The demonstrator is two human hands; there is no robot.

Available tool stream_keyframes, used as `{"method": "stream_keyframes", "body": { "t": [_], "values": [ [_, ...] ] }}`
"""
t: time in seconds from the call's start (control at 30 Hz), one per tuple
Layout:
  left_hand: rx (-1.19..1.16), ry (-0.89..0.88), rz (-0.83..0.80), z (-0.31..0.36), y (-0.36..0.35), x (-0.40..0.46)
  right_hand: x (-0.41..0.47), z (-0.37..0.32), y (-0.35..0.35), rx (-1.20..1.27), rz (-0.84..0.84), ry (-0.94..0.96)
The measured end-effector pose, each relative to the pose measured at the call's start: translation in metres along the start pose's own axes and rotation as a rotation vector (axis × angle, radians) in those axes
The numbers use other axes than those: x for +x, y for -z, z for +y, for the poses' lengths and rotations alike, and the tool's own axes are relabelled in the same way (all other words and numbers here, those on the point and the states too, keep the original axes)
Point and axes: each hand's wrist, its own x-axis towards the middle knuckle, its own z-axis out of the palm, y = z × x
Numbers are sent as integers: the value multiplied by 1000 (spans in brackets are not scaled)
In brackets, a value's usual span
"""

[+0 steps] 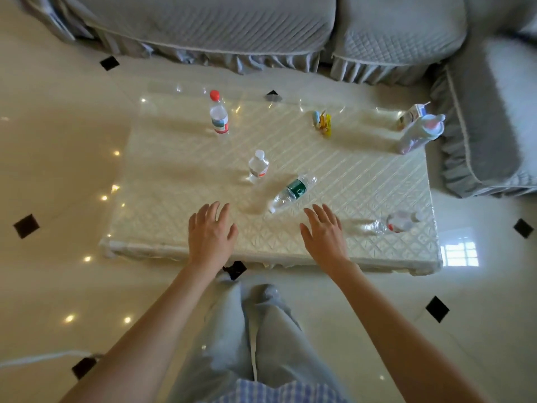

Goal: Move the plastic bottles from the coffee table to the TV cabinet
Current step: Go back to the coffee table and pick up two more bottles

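Note:
Several plastic bottles are on the glass coffee table (392,257). A red-capped bottle (218,114) stands at the far left. A small white-capped bottle (258,166) stands near the middle. A green-labelled bottle (293,192) lies on its side just ahead of my hands. A clear bottle with a red band (395,223) lies near the right front corner. My left hand (209,233) and my right hand (325,233) hover over the table's front edge, fingers spread, holding nothing. The TV cabinet is out of view.
A grey quilted sofa (232,27) runs behind the table and wraps round its right side (488,117). A small colourful toy (323,122), a carton (412,115) and a pastel cup (421,134) stand at the table's back. Glossy tiled floor (58,158) surrounds the table.

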Motion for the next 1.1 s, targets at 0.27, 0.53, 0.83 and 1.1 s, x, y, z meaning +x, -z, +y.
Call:
{"method": "stream_keyframes", "body": {
  "t": [0.27, 0.53, 0.83, 1.1],
  "values": [
    [-50, -94, -106, -42, -2, 88, 63, -29, -13, 13, 46, -132],
    [-154, -256, -204, -68, -32, 159, 101, -39, -48, 65, 52, -255],
    [-227, -266, -288, -65, -112, 222, 150, 3, -119, 66, -13, -202],
    [-471, -253, -261, -57, -181, 257, 190, 46, -188, -13, -123, -7]
  ]
}}
